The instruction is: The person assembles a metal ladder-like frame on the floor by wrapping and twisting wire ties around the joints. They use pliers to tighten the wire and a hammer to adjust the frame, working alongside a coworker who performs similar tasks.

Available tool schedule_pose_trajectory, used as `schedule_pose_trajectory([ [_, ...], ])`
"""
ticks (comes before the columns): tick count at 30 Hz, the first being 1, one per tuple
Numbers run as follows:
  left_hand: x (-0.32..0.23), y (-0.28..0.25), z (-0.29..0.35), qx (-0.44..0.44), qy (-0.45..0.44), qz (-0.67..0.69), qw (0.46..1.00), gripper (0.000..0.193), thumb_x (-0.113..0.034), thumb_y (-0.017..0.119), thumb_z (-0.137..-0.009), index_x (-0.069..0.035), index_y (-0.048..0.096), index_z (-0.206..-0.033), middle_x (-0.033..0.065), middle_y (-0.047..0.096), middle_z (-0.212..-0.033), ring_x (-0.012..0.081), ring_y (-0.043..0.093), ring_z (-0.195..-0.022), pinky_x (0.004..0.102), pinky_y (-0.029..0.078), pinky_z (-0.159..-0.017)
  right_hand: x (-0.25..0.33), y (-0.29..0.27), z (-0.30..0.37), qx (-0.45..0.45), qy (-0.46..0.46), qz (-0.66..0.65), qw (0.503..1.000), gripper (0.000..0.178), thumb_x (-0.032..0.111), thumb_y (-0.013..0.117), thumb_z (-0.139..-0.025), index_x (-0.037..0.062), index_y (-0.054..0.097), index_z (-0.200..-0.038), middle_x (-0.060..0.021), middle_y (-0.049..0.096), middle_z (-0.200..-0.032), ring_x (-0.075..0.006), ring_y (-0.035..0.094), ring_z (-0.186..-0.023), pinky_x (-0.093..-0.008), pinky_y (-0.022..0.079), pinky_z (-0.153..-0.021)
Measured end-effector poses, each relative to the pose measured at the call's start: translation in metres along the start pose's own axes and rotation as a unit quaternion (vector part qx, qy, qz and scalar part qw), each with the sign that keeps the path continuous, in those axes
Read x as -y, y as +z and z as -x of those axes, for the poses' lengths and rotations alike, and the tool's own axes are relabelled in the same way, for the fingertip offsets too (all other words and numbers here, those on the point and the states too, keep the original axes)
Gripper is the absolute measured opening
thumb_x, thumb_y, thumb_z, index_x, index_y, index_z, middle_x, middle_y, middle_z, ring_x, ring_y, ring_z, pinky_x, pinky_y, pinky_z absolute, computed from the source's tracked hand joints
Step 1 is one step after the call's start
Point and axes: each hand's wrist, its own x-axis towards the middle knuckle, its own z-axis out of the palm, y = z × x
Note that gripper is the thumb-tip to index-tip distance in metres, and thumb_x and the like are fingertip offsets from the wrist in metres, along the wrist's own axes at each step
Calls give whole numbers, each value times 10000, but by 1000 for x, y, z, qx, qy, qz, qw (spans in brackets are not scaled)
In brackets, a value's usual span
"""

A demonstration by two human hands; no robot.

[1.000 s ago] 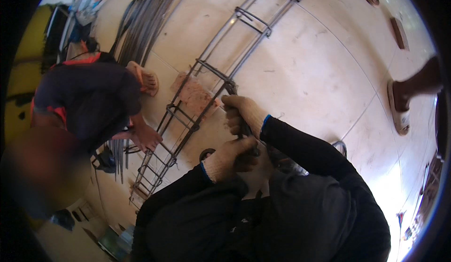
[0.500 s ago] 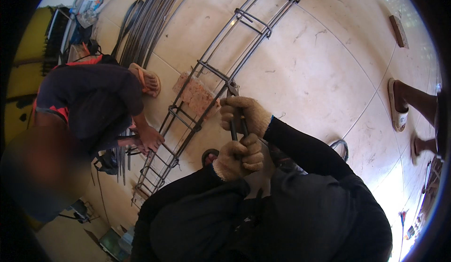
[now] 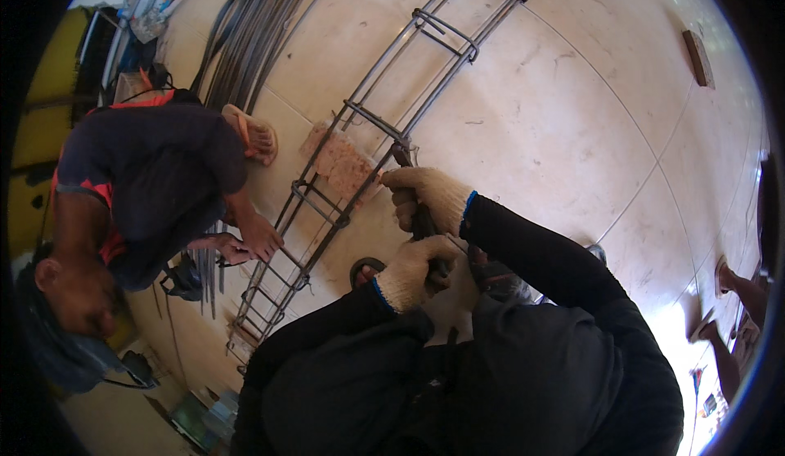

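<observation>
Both my hands wear cream knitted gloves with blue edging and grip one pair of pincers (image 3: 423, 221). My right hand (image 3: 432, 194) is closed around the upper part of the handles, close to the jaws. Lower down, my left hand (image 3: 415, 273) is wrapped about a handle end. The jaws point at a corner of a long rebar cage (image 3: 315, 205), where a stirrup meets a long bar and a thin wire end sticks out. Whether the jaws bite on that wire is too small to tell. A reddish brick (image 3: 342, 166) lies under the cage.
At the left a co-worker crouches, with a hand (image 3: 260, 237) on the cage. Long loose steel bars (image 3: 260, 35) lie on the tiled floor beyond. A small brown block (image 3: 697, 58) sits at the far right, and another person's legs (image 3: 740, 288) show at the right edge.
My left hand has turned and shifted slightly on the handles, while the pincer jaws stay at the same cage corner. The person at the right has stepped farther away.
</observation>
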Motion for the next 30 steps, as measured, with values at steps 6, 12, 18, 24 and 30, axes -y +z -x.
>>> schedule_pose_trajectory([
  [6, 2, -23, -18, 396, -131, 361, 834, 221, -54, 623, -938, -168, 463, -836, -19, 470, -793, 117, 467, -708, 291, 403, -636, -21, -8, -18, 111, -11, -209, 971, 203, 240, 670, -1030, 97, 595, -906, 24, 547, -727, -127, 506, -570, -326, 484, -557],
  [12, -12, -3, -1, 210, -129, 150, 957, 109, -251, 652, -1041, -166, 602, -995, -28, 537, -833, 132, 557, -775, 287, 448, -709, -12, -14, -14, 100, 0, -110, 989, 209, 256, 682, -1044, 63, 631, -986, 23, 579, -775, -104, 558, -590, -343, 527, -549],
  [18, 1, -5, 1, 59, -38, -4, 998, 205, -347, 599, -1083, -158, 611, -1003, -43, 568, -813, 144, 537, -685, 292, 432, -622, -7, -7, -1, -27, -43, 106, 993, 225, 282, 683, -1044, 74, 630, -977, 16, 573, -763, -122, 573, -606, -329, 546, -591],
  [24, 8, -11, -26, 507, -152, 360, 768, 249, -370, 603, -1071, -135, 627, -994, 0, 604, -849, 168, 584, -726, 302, 458, -610, -16, -22, -5, 141, 45, -182, 972, 319, 400, 616, -1061, 119, 593, -911, 27, 563, -739, -119, 564, -589, -298, 523, -576],
  [30, 8, -4, -3, 6, -9, -57, 998, 278, -250, 617, -1011, -65, 653, -1216, 82, 688, -1064, 275, 657, -880, 391, 540, -767, -10, -13, 8, -95, -75, 226, 967, 269, 322, 702, -1004, 63, 631, -983, -10, 576, -743, -158, 570, -564, -300, 535, -568],
])
